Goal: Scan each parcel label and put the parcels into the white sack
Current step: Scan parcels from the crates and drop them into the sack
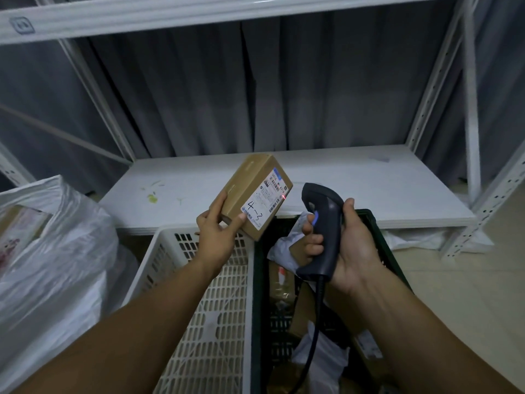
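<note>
1. White sack (51,251) at my left; white crate (221,322) under my left arm; dark crate (257,294) of parcels under my right; shelf (369,180) behind.
2. Label (267,200) print blurs, save a handwritten "4-3".
3. Left hand (217,234) grips the tilted cardboard parcel (250,180) above the crates; right hand (349,251) curls round the scanner (324,217), which points at the label.

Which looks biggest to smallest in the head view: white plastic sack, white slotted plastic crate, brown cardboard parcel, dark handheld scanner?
White plastic sack
White slotted plastic crate
Brown cardboard parcel and dark handheld scanner look alike; not ranked.
</note>
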